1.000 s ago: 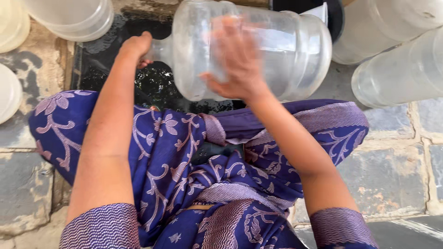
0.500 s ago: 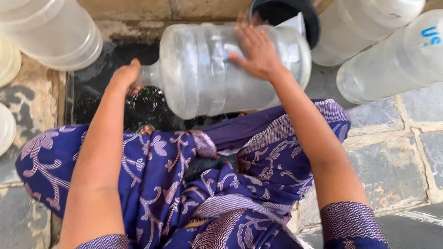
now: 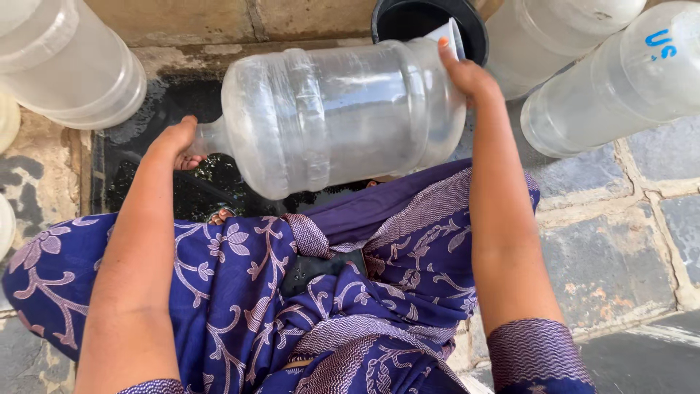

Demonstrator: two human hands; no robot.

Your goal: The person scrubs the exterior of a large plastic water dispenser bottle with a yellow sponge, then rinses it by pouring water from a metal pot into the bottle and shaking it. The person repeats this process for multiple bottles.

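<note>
- The left hand [image 3: 177,142] is closed around the narrow neck of a large clear plastic water jug [image 3: 335,117], its fingers curled under the mouth, so the opening itself is hidden.
- The right hand [image 3: 467,73] lies flat and spread against the jug's base end, fingers pressing on the bottom rim, palm toward the bottle.
- Between the two hands the jug lies on its side, held above the lap, neck at the left hand and base at the right; it looks empty, with drops and streaks on its wall.
- Just beyond the right hand stands a black bucket [image 3: 477,29], with a small white funnel-like piece [image 3: 452,36] at its rim, touching or just behind the fingertips; I cannot tell which.
- Further out from the right hand lie two more clear jugs [image 3: 612,95] on the stone paving [image 3: 612,248].
- Below and beside the left hand is a dark wet drain channel [image 3: 138,182]; past it, up and outward, lies another clear jug [image 3: 73,66].
- Under both forearms spreads blue-violet cloth with a pale floral pattern [image 3: 240,292].
</note>
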